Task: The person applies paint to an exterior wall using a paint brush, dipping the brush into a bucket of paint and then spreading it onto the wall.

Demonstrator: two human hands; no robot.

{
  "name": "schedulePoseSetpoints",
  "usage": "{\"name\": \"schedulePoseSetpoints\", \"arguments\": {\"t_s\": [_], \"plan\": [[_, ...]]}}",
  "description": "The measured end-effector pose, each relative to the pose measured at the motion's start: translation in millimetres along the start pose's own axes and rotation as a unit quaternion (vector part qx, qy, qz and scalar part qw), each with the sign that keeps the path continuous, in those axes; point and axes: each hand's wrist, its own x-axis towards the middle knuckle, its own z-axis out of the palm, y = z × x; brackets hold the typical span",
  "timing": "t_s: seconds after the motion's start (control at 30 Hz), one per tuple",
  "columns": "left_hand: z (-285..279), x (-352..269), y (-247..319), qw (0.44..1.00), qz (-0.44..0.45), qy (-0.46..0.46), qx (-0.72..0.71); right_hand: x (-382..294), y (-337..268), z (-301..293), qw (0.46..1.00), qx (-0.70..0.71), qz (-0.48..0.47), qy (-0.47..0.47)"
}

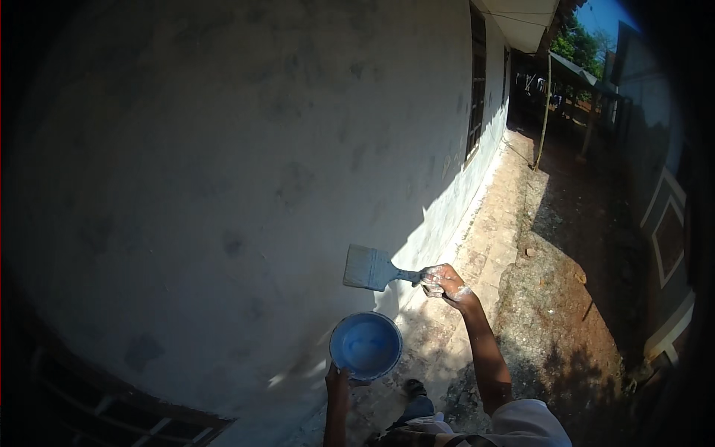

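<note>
My right hand (441,282), smeared with white paint, is closed around the handle of a wide flat paintbrush (368,268). The brush lies level with its bristles towards the left, in front of the pale wall; whether they touch it I cannot tell. Below the brush my left hand (342,377) holds a round blue container (366,345) from beneath at its lower left side, with light bluish paint inside. Dark, blotchy patches mark the shaded house wall (251,167) beside both hands.
A barred window (477,84) is set in the wall ahead, and another opening with a grille (139,419) lies at the lower left. A paved strip (491,223) runs along the wall's foot. Stony soil (553,296), a thin pole (544,117) and a neighbouring wall (642,100) are at the right.
</note>
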Motion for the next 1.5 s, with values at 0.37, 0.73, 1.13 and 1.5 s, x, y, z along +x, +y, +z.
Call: {"name": "schedulePoseSetpoints", "arguments": {"t_s": [0.37, 0.73, 1.13, 1.5], "plan": [[98, 85, 30, 0.995, 0.005, -0.036, -0.093, 125, -91, -102, 0.998, -0.062, -0.009, 0.013], [209, 146, 55, 0.999, 0.015, -0.005, -0.05, 298, -179, -197, 0.966, -0.035, -0.222, -0.131], [214, 184, -3, 0.988, 0.022, 0.121, -0.089, 430, -275, -198, 0.933, -0.157, -0.274, -0.171], [213, 198, -8, 0.983, 0.055, 0.164, -0.065, 435, -268, -205, 0.94, -0.078, -0.283, -0.172]]}}
